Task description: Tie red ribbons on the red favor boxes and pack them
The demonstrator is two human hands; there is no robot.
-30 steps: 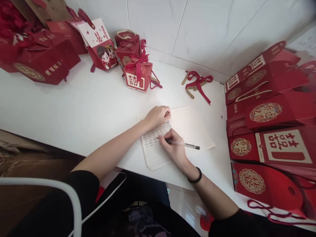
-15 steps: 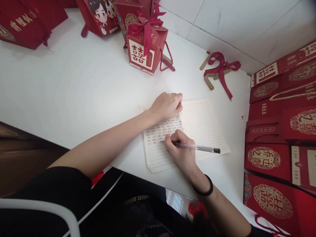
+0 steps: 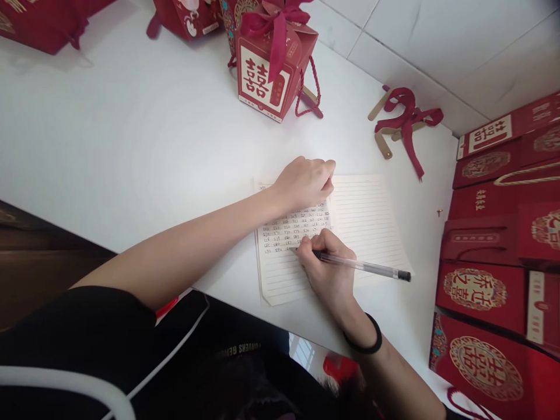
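A lined sheet of paper (image 3: 367, 216) lies on the white table (image 3: 131, 151), its left part filled with rows of small handwriting. My right hand (image 3: 328, 268) grips a clear pen (image 3: 371, 269) with its tip on the paper's lower written row. My left hand (image 3: 304, 182) is curled into a loose fist and rests on the paper's upper left part, pinning it down. A black band circles my right wrist.
A red gift box with a ribbon bow (image 3: 273, 64) stands at the back. Loose red ribbon with tan tags (image 3: 405, 119) lies to its right. Flat red gift bags (image 3: 499, 233) are stacked along the right edge. More red boxes (image 3: 39, 23) sit at the far left.
The view has tilted down and closer, so the paper sits lower and larger in view. My right hand has shifted slightly along the written row; my left hand stays on the paper.
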